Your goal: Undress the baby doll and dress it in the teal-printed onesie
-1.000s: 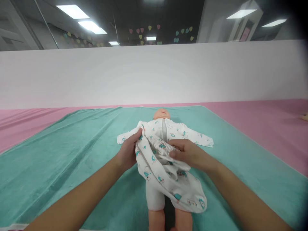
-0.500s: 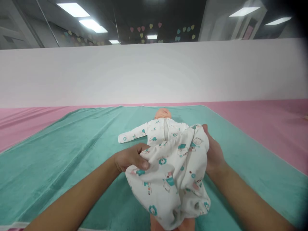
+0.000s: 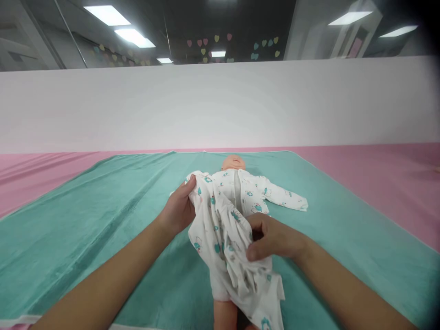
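Note:
A baby doll (image 3: pixel 233 162) lies on its back, dressed in a white printed jacket (image 3: pixel 254 187) that parts down the middle. Above its lower body I hold up matching baby pants (image 3: pixel 220 229), bunched and hanging in folds. My left hand (image 3: pixel 178 206) grips their top edge, thumb on the near side. Lower down on the right, my right hand (image 3: pixel 271 236) pinches the cloth between thumb and fingers. The doll's bare leg (image 3: pixel 225 315) shows beneath the pants. The jacket's left-side sleeve is mostly hidden behind my left hand and the cloth.
The doll lies on a teal sheet (image 3: pixel 103 229), spread over a pink cover (image 3: pixel 385 183). A white wall (image 3: pixel 220 105) rises behind it, with dark glass (image 3: pixel 240 23) above that carries paper hearts and light reflections.
Both hands have swung the pants to the left and turned them. My left hand rose to the top edge, while my right came down and inward. The jacket's right-side sleeve now shows.

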The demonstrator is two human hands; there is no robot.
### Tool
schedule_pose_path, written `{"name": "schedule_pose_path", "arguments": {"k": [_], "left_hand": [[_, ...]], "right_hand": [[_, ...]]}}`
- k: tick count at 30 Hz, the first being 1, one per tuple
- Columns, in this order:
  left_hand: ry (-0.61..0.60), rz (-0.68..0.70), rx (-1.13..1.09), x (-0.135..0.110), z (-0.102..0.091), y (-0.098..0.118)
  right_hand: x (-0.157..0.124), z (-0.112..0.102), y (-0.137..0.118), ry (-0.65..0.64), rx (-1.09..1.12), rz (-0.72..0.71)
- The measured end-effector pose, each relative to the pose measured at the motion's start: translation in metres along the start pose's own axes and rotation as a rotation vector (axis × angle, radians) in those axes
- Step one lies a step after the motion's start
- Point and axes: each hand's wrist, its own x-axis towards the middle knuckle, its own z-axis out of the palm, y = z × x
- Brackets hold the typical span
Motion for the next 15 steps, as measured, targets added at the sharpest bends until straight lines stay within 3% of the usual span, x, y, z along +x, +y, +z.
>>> {"name": "schedule_pose_path", "arguments": {"k": [3, 5, 8, 11, 13, 15], "left_hand": [[-0.084, -0.087, 0.039, -0.004, 0.003, -0.006], [-0.146, -0.157, 0.084, -0.006, 0.001, -0.008], [-0.238, -0.239, 0.218, -0.006, -0.006, -0.009], [-0.467, -0.313, 0.445, -0.008, -0.010, -0.009], [-0.649, -0.377, 0.587, -0.011, -0.010, -0.011], [-0.698, -0.424, 0.662, -0.013, -0.010, -0.014]], "right_hand": [[-0.002, 0.002, -0.004, -0.028, -0.100, 0.009], [-0.004, 0.001, -0.003, 0.010, -0.004, -0.005], [-0.003, -0.004, 0.000, 0.261, 0.268, -0.122], [0.003, -0.005, 0.000, 0.575, 0.437, -0.255], [0.007, -0.003, 0.000, 0.657, 0.455, -0.261], [0.009, 0.000, 0.000, 0.639, 0.434, -0.223]]}}
